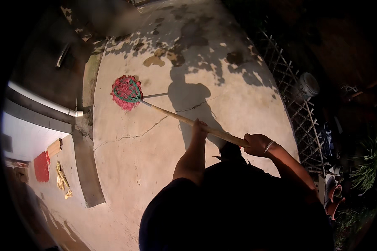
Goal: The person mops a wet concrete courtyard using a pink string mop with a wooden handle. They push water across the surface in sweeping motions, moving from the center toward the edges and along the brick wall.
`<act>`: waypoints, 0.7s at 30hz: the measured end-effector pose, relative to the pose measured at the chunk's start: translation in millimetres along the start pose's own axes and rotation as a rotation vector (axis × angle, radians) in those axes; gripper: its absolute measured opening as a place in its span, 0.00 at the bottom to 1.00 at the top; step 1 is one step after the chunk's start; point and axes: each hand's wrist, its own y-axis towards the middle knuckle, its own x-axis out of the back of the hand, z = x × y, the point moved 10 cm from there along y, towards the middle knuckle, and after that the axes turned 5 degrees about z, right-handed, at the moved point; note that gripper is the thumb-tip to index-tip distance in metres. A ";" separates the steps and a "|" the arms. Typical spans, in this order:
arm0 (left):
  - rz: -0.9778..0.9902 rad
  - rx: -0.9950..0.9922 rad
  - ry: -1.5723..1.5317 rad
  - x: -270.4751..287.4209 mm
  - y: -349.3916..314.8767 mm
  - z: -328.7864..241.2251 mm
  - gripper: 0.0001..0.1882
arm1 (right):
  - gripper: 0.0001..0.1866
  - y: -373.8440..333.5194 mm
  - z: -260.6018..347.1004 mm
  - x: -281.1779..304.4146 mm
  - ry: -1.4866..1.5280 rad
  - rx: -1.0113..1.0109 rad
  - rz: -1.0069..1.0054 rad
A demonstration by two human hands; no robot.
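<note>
Both my hands are closed around the long wooden handle of a mop (174, 115). My left hand (200, 126) grips the handle about midway, and my right hand (257, 145) holds its near end, a bracelet on that wrist. The pole slants away to the far left. There the shaggy red mop head (122, 90), with a green frame over it, lies spread against the pale concrete ground (130, 125). Whether the head presses down or hovers just above the concrete, I cannot tell.
A lattice fence (297, 100) runs along the right, with a bucket (309, 85), terracotta pots (335, 205) and green plants (366, 167) beyond. At left are a white pipe (46, 100), a low ledge (86, 167), a red cloth-like piece (41, 166) and dried corn husks (62, 179). Damp patches mark the far ground.
</note>
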 end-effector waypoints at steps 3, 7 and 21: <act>-0.026 -0.020 -0.061 -50.1 53.0 15.4 0.14 | 0.17 31.1 -50.1 73.6 -0.071 0.051 -0.040; -0.145 0.053 0.057 -141.9 95.3 74.9 0.14 | 0.17 33.2 -139.5 160.7 -0.162 -0.063 -0.211; -0.162 0.481 0.395 -385.4 291.5 298.3 0.07 | 0.12 50.4 -304.3 333.4 -0.143 -0.583 -0.461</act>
